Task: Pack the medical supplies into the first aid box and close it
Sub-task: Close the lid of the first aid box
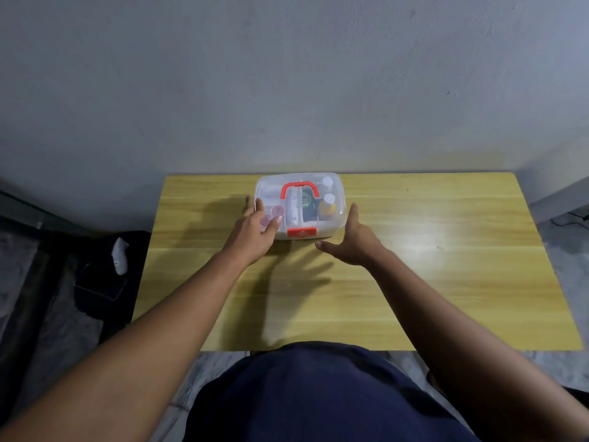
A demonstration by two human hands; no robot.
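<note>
The clear plastic first aid box (334, 189) sits at the far middle of the wooden table (446, 282), lid down, with a red handle (299, 188) flat on top and a red latch (302, 232) at its front. Through the lid I see bottles, a yellow bottle (327, 208), red rolls and white items inside. My left hand (255, 234) rests against the box's front left corner, fingers spread over the lid. To the right of the box my right hand (353, 240) hovers open, apart from it.
The table's far edge meets a grey wall just behind the box. A dark bag with a white item (119, 256) lies on the floor to the left. My dark-clothed body is at the table's near edge.
</note>
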